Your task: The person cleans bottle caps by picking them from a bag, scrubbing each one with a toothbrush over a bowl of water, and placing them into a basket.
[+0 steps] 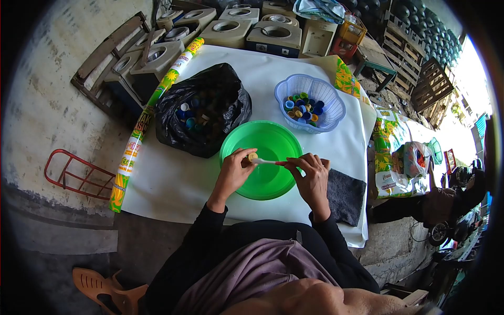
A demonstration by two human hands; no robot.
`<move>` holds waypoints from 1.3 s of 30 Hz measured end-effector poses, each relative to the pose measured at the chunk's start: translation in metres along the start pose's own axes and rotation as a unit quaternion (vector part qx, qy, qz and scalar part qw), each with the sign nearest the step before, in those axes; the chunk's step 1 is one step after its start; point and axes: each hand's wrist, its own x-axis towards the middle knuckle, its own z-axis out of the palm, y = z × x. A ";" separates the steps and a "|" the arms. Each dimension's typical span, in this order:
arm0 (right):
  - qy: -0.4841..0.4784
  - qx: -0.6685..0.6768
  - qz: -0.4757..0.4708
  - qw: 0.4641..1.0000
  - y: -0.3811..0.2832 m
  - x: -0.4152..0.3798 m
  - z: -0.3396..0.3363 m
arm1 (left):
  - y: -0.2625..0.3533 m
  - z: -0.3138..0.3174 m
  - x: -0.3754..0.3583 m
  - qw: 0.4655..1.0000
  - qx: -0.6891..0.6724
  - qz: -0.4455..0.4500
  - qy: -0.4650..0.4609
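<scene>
Over the green basin (261, 193), my left hand (235, 172) pinches a small yellowish bottle cap (252, 156). My right hand (311, 177) grips a toothbrush (273, 162) with a red and white handle, its head against or right beside the cap. Inside the basin the contents look green, and I cannot make out any water level. A black plastic bag (169, 118) with bottle caps in it lies open behind the basin on the left. Behind on the right stands a blue plastic basket (333, 107) holding several blue, yellow and green caps.
A dark grey cloth (345, 199) lies at the right of the white-covered table (173, 194). A rolled printed sheet (137, 134) runs along the left edge. Old machine housings (226, 32) stand behind. Another person (446, 202) is at a second table on the right.
</scene>
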 end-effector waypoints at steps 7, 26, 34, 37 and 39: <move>0.028 0.021 0.024 0.999 0.004 -0.006 -0.005 | 0.010 0.002 0.000 1.000 -0.008 0.015 -0.011; 0.026 -0.058 0.016 0.998 0.005 0.000 0.000 | 0.011 0.009 -0.008 0.999 0.041 -0.010 0.019; -0.025 -0.078 -0.082 0.993 0.013 0.012 0.007 | 0.006 -0.004 -0.004 1.000 0.006 -0.012 0.021; 0.006 -0.045 -0.034 0.998 0.003 0.016 -0.006 | 0.001 -0.006 -0.005 0.999 0.016 -0.011 0.031; 0.023 -0.003 -0.019 1.000 -0.003 0.015 -0.010 | 0.003 -0.006 -0.005 0.999 0.012 -0.015 0.032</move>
